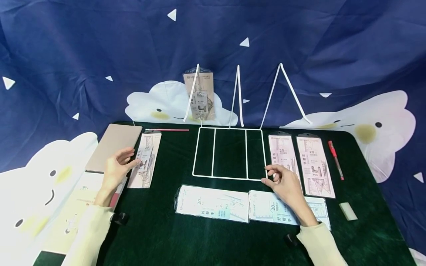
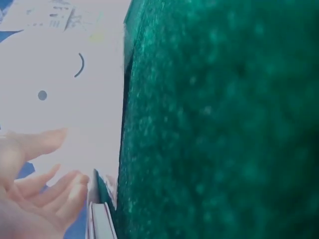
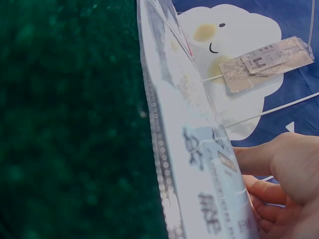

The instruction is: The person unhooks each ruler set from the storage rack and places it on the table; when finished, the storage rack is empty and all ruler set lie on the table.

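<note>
A white wire rack (image 1: 229,178) stands mid-table, its slanted prongs rising at the back. One beige ruler-set pack (image 1: 208,83) hangs at its left prong and also shows in the right wrist view. My right hand (image 1: 283,183) is at the rack's front right corner, thumb and forefinger apart; whether they touch the wire is unclear. Beneath this hand lies a blue ruler-set pack (image 1: 266,210). My left hand (image 1: 116,170) hovers at the edge of another beige ruler-set pack (image 1: 146,177), fingers loosely bent. The left wrist view shows this hand (image 2: 42,194) holding nothing.
A second blue pack (image 1: 209,203) lies in front of the rack. Two pink packs (image 1: 281,142) (image 1: 316,166), a red pen (image 1: 335,159) and an eraser (image 1: 348,211) lie at right. Left are a tan notebook (image 1: 111,144), a booklet (image 1: 73,214) and a thin red pencil (image 1: 169,130).
</note>
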Demonstrator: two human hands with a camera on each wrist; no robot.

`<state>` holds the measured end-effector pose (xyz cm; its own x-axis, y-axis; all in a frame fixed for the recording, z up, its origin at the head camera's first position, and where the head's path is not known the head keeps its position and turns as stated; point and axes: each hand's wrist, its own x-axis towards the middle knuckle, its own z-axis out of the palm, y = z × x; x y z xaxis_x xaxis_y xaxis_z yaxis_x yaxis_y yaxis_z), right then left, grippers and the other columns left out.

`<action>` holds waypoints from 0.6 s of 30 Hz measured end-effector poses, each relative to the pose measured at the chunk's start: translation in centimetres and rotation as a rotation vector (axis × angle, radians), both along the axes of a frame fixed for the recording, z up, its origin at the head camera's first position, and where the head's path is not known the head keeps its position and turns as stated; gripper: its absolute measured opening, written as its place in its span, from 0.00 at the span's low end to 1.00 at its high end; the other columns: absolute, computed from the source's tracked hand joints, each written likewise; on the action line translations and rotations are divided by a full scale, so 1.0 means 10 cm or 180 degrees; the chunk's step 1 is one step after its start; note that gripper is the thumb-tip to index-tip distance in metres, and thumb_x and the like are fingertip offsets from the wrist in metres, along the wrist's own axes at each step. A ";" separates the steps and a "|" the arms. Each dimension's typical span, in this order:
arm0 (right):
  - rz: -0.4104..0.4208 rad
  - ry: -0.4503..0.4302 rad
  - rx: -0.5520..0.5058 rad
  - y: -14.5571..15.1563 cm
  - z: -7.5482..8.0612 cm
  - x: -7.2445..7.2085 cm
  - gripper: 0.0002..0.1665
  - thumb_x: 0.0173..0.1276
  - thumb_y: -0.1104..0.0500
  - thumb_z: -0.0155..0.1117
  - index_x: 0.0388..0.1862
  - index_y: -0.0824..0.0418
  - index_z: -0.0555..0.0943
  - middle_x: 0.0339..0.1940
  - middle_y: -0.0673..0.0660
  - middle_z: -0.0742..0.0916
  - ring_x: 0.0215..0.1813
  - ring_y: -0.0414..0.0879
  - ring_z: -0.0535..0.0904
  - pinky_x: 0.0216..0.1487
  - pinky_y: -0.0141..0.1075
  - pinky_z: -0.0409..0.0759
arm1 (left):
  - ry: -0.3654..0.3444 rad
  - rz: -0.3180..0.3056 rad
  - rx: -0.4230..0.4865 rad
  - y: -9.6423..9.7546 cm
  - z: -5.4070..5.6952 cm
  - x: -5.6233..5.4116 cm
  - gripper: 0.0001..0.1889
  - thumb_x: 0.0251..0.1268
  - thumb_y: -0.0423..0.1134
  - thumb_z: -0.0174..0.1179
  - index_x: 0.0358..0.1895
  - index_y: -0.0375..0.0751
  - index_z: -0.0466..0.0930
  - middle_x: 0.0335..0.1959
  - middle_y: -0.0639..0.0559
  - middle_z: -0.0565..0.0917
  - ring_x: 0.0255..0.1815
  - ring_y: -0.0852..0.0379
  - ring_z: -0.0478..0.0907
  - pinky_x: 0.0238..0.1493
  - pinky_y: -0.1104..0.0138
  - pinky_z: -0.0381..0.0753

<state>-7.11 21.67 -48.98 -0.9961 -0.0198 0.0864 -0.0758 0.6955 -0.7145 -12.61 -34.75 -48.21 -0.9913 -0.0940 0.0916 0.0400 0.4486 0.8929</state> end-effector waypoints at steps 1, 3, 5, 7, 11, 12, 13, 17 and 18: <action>0.0000 0.0006 0.0004 0.00 0.00 0.00 0.23 0.61 0.62 0.82 0.55 0.61 0.86 0.35 0.53 0.84 0.30 0.41 0.72 0.34 0.31 0.63 | 0.0018 -0.0009 0.0081 0.00 0.01 -0.01 0.31 0.67 0.31 0.72 0.71 0.28 0.73 0.64 0.31 0.80 0.63 0.42 0.80 0.57 0.78 0.77; -0.0001 0.0008 0.0006 0.00 0.00 0.00 0.23 0.61 0.62 0.82 0.55 0.61 0.86 0.35 0.53 0.84 0.30 0.41 0.72 0.34 0.31 0.63 | 0.0048 -0.0043 0.0290 0.01 0.02 -0.03 0.31 0.66 0.30 0.72 0.70 0.28 0.72 0.64 0.32 0.81 0.62 0.45 0.81 0.56 0.77 0.79; -0.0005 0.0005 0.0012 0.00 0.00 0.00 0.23 0.61 0.62 0.82 0.55 0.61 0.86 0.35 0.53 0.85 0.30 0.41 0.72 0.34 0.31 0.63 | 0.0099 -0.0108 0.0510 0.04 0.04 -0.07 0.31 0.66 0.28 0.72 0.70 0.27 0.72 0.62 0.35 0.83 0.60 0.49 0.82 0.55 0.77 0.80; -0.0004 -0.0011 0.0007 0.01 0.00 0.00 0.23 0.61 0.61 0.82 0.55 0.61 0.86 0.35 0.53 0.85 0.30 0.41 0.72 0.34 0.31 0.64 | 0.0150 -0.0180 0.0716 0.09 0.07 -0.12 0.30 0.65 0.26 0.71 0.69 0.28 0.73 0.59 0.41 0.85 0.59 0.51 0.83 0.55 0.76 0.80; -0.0009 -0.0038 -0.0008 0.02 -0.02 0.00 0.23 0.61 0.61 0.81 0.55 0.60 0.86 0.36 0.53 0.84 0.30 0.41 0.72 0.34 0.31 0.64 | 0.0220 -0.0302 0.1044 0.26 0.16 -0.25 0.29 0.64 0.24 0.71 0.68 0.28 0.75 0.56 0.43 0.86 0.59 0.48 0.84 0.55 0.73 0.81; -0.0012 -0.0039 -0.0013 0.02 -0.02 0.00 0.23 0.61 0.61 0.81 0.55 0.60 0.86 0.36 0.52 0.84 0.30 0.41 0.72 0.34 0.31 0.64 | 0.0213 -0.0317 0.1060 0.31 0.18 -0.29 0.28 0.64 0.25 0.71 0.68 0.29 0.75 0.56 0.44 0.86 0.59 0.48 0.84 0.56 0.73 0.81; -0.0010 -0.0042 -0.0020 0.02 -0.02 0.00 0.23 0.61 0.61 0.81 0.56 0.60 0.86 0.36 0.52 0.84 0.30 0.41 0.72 0.34 0.31 0.64 | 0.0212 -0.0354 0.1065 0.36 0.20 -0.33 0.28 0.65 0.26 0.71 0.68 0.30 0.75 0.57 0.42 0.86 0.60 0.46 0.83 0.56 0.72 0.81; 0.0009 -0.0012 -0.0052 0.03 -0.03 0.00 0.23 0.61 0.61 0.82 0.55 0.60 0.86 0.35 0.53 0.84 0.30 0.41 0.72 0.34 0.30 0.64 | 0.0216 -0.0493 0.1083 0.59 0.30 -0.52 0.28 0.67 0.28 0.70 0.69 0.34 0.76 0.59 0.41 0.85 0.62 0.41 0.81 0.58 0.70 0.81; 0.0018 -0.0009 -0.0064 0.03 -0.04 0.00 0.23 0.61 0.62 0.81 0.55 0.61 0.85 0.35 0.53 0.84 0.30 0.41 0.72 0.33 0.30 0.64 | 0.0231 -0.0555 0.1131 0.65 0.34 -0.55 0.28 0.67 0.27 0.70 0.70 0.32 0.75 0.59 0.40 0.85 0.62 0.41 0.81 0.58 0.70 0.81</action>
<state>-7.15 21.94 -49.33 -0.9962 -0.0238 0.0840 -0.0777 0.6805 -0.7286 -18.14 -28.28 -44.77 -0.9874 0.0367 0.1540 0.1568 0.0932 0.9832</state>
